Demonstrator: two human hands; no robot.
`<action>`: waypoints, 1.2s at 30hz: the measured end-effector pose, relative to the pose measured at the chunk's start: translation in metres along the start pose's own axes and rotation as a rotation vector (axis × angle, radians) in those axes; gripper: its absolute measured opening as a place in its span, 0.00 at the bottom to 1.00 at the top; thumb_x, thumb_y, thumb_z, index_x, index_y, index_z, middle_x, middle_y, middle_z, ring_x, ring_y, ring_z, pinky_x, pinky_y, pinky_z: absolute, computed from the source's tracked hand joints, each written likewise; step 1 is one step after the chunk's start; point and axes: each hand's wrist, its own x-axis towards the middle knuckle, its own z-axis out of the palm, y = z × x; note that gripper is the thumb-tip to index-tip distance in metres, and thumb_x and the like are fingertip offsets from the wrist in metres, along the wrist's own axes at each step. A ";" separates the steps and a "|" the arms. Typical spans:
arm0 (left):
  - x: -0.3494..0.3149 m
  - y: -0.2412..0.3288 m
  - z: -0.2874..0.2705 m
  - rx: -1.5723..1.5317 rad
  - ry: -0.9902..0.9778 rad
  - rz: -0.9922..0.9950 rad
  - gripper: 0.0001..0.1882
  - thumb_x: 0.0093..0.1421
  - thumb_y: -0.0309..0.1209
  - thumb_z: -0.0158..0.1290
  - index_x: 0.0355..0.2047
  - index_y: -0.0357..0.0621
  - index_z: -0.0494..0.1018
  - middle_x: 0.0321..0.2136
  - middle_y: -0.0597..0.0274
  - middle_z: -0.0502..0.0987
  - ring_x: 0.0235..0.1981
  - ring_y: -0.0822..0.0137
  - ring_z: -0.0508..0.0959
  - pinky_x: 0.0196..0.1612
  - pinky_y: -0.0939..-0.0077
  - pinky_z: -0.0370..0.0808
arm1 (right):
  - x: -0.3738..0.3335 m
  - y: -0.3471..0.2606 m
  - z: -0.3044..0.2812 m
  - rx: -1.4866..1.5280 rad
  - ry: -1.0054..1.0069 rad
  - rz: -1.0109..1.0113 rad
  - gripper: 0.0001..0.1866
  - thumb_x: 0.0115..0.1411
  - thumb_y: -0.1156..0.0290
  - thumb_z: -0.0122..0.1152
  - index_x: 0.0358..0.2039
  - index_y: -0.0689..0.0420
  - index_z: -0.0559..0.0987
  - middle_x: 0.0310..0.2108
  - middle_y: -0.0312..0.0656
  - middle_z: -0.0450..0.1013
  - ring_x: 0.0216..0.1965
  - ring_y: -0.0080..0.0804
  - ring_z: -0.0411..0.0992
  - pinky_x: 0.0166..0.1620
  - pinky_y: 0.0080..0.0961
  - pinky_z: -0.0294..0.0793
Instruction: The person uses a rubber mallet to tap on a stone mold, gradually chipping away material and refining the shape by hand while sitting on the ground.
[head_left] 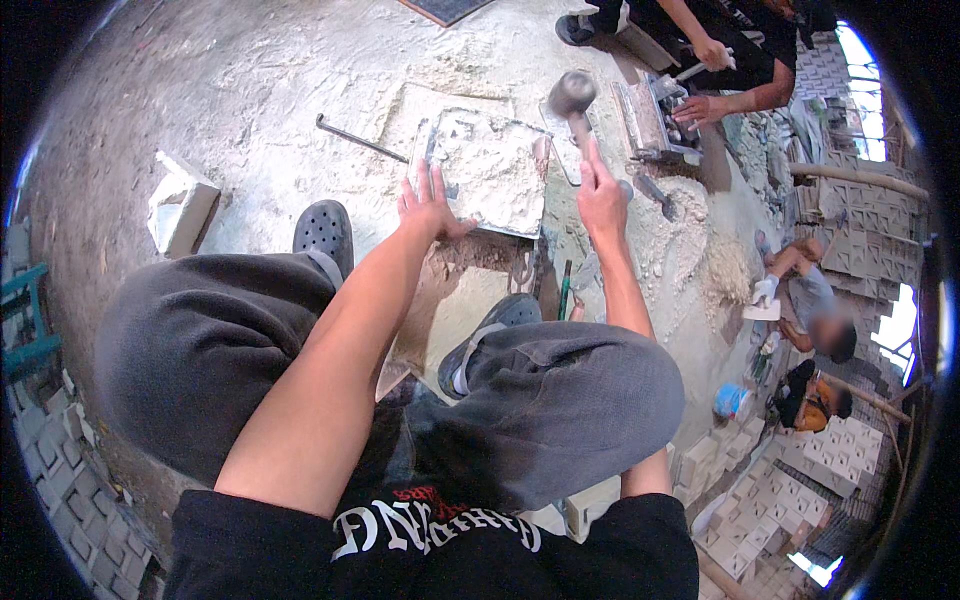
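Note:
My right hand (603, 203) is closed around the handle of a mallet (573, 93), whose rounded grey head is raised on the far side of the fist. A square mould (495, 175), its face packed with pale crumbly powder, lies in front of me. On its near left corner rests my left hand (430, 208), empty, with fingers spread and thumb out along the near edge. Beyond the left hand, a thin dark metal rod (360, 138) points away to the left. Right of my right hand, a small trowel (655, 197) leans into a heap of pale powder (700, 232).
A pale broken block (183, 207) stands at the left. At upper right, a co-worker's hands (708, 85) work at another mould (655, 115). Two more people crouch at the right near a blue bucket (731, 400) and stacked patterned blocks (765, 500). A green-handled tool (565, 287) is between my knees.

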 end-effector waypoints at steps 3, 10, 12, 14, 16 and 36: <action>0.000 -0.001 0.004 -0.010 0.000 0.006 0.72 0.50 0.71 0.57 0.75 0.50 0.22 0.75 0.53 0.18 0.75 0.38 0.29 0.74 0.44 0.40 | -0.010 -0.018 0.006 0.083 0.217 0.001 0.28 0.72 0.58 0.50 0.71 0.41 0.64 0.32 0.63 0.78 0.32 0.62 0.78 0.32 0.49 0.74; 0.005 0.002 0.007 -0.006 -0.027 0.008 0.73 0.49 0.72 0.57 0.74 0.50 0.21 0.75 0.54 0.17 0.75 0.37 0.28 0.73 0.42 0.40 | -0.004 -0.020 -0.002 -0.052 -0.067 0.080 0.25 0.71 0.61 0.50 0.68 0.42 0.68 0.29 0.60 0.78 0.31 0.63 0.78 0.33 0.53 0.73; 0.005 -0.005 0.010 0.007 -0.021 0.009 0.73 0.49 0.74 0.55 0.74 0.48 0.22 0.75 0.51 0.17 0.75 0.34 0.30 0.73 0.40 0.43 | -0.009 -0.035 -0.005 0.055 0.068 0.013 0.25 0.71 0.61 0.50 0.68 0.42 0.68 0.28 0.61 0.78 0.30 0.63 0.77 0.33 0.55 0.73; 0.005 0.007 0.006 0.017 -0.013 0.030 0.73 0.49 0.74 0.54 0.74 0.47 0.23 0.74 0.49 0.17 0.74 0.33 0.31 0.72 0.39 0.45 | -0.033 -0.019 0.005 0.153 0.325 -0.118 0.26 0.71 0.61 0.50 0.69 0.42 0.67 0.27 0.61 0.77 0.30 0.64 0.76 0.33 0.54 0.73; 0.003 0.011 0.005 0.041 -0.019 0.034 0.73 0.49 0.74 0.54 0.74 0.47 0.22 0.74 0.49 0.17 0.74 0.33 0.31 0.72 0.39 0.45 | -0.068 -0.014 0.023 0.258 0.394 -0.012 0.26 0.71 0.62 0.51 0.69 0.42 0.67 0.28 0.61 0.78 0.31 0.64 0.76 0.33 0.52 0.73; 0.002 0.010 0.009 -0.026 -0.047 -0.004 0.73 0.49 0.72 0.57 0.74 0.54 0.19 0.75 0.57 0.17 0.75 0.35 0.29 0.73 0.41 0.44 | -0.065 -0.020 -0.002 0.101 0.182 0.087 0.26 0.71 0.62 0.52 0.69 0.47 0.68 0.24 0.60 0.76 0.27 0.60 0.77 0.30 0.49 0.72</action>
